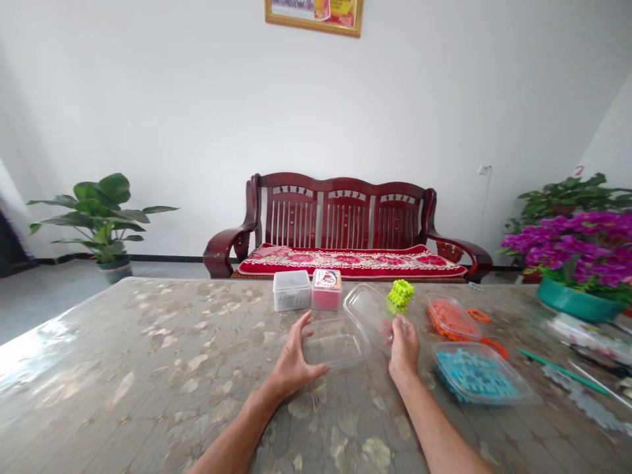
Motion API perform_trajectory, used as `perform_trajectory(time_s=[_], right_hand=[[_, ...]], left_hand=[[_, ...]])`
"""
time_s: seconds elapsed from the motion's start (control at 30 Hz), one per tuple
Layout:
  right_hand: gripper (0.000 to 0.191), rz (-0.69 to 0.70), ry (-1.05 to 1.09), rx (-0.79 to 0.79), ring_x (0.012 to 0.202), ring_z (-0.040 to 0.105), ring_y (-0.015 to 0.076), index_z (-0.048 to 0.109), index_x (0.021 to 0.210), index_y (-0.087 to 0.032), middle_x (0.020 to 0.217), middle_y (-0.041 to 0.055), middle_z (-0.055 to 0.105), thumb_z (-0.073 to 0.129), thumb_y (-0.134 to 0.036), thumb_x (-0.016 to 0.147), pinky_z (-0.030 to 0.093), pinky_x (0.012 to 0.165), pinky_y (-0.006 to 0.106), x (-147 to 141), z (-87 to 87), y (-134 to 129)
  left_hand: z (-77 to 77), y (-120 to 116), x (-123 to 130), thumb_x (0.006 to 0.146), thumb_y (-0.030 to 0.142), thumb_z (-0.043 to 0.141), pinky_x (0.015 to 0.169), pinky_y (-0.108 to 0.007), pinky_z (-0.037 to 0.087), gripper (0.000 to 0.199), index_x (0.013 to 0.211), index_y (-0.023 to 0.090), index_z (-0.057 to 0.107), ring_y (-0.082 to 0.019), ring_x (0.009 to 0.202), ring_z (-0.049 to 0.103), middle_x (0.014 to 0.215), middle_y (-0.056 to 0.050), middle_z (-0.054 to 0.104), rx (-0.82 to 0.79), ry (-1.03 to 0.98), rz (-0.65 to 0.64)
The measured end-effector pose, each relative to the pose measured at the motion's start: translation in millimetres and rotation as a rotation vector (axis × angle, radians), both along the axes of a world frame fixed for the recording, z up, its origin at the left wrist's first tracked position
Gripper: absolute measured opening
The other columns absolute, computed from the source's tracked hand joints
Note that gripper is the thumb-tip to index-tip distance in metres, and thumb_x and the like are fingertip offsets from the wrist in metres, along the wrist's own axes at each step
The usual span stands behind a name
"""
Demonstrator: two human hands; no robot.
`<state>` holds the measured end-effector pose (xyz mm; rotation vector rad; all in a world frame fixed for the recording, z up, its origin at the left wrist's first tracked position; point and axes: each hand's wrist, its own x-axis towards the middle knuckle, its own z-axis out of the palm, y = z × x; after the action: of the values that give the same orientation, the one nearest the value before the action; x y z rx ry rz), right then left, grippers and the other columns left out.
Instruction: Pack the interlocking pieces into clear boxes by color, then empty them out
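My left hand [296, 359] is at the left end of a clear plastic container [336, 349] on the table, with thumb and fingers spread apart around that end. A thin clear lid [366, 306] stands tilted behind the container. My right hand [405, 345] is closed on the lid's right edge, fingertips partly seen through the plastic. Just beyond the right hand is a stack of lime-green interlocking pieces [400, 296]; whether the hand touches it I cannot tell.
To the right are lidded boxes of orange pieces [451, 317] and blue pieces [476, 374], loose orange pieces [495, 347] and a grey toothed strip [585, 398]. Behind stand a translucent box [291, 291] and a pink box [326, 291]. A flower pot [577, 299] sits far right.
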<state>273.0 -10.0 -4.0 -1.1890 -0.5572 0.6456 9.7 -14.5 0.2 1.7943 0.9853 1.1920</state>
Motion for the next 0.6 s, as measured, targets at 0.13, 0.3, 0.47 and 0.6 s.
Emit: perform_trajectory(time_s=[0.13, 0.3, 0.47, 0.6], right_hand=[[0.057, 0.043, 0.006, -0.051, 0.066, 0.066, 0.0196, 0.049, 0.122, -0.020, 0.091, 0.0047, 0.073, 0.055, -0.043, 0.069, 0.039, 0.045, 0.025, 1, -0.2, -2], [0.059, 0.101, 0.019, -0.066, 0.055, 0.056, 0.0145, 0.050, 0.123, -0.021, 0.084, 0.0015, 0.072, 0.054, -0.040, 0.067, 0.027, 0.039, 0.021, -1, 4.2, -6], [0.064, 0.111, -0.005, -0.030, 0.057, 0.056, 0.0153, 0.050, 0.126, -0.020, 0.084, 0.0020, 0.072, 0.061, -0.042, 0.066, 0.030, 0.040, 0.021, -5, 6.9, -10], [0.064, 0.091, -0.045, -0.011, 0.056, 0.056, 0.0145, 0.052, 0.126, -0.020, 0.083, 0.0028, 0.071, 0.063, -0.042, 0.066, 0.031, 0.041, 0.022, -9, 7.5, -11]], left_hand=[[-2.9, -1, -6, 0.055, 0.020, 0.078, 0.102, -0.050, 0.043, 0.105, 0.146, 0.025, 0.026, -0.032, 0.120, 0.051, 0.141, -0.013, 0.038, 0.003, -0.008, 0.022], [-6.2, 3, -11, 0.057, 0.024, 0.077, 0.105, -0.052, 0.039, 0.103, 0.146, 0.024, 0.025, -0.033, 0.125, 0.048, 0.143, -0.014, 0.038, -0.036, -0.043, 0.033], [-4.8, 5, -11, 0.059, 0.027, 0.077, 0.108, -0.052, 0.036, 0.101, 0.145, 0.025, 0.024, -0.033, 0.128, 0.046, 0.148, -0.015, 0.033, -0.061, -0.052, -0.030], [-5.5, 6, -11, 0.062, 0.031, 0.077, 0.109, -0.051, 0.036, 0.098, 0.145, 0.024, 0.025, -0.034, 0.131, 0.044, 0.150, -0.015, 0.032, -0.069, -0.049, -0.052]])
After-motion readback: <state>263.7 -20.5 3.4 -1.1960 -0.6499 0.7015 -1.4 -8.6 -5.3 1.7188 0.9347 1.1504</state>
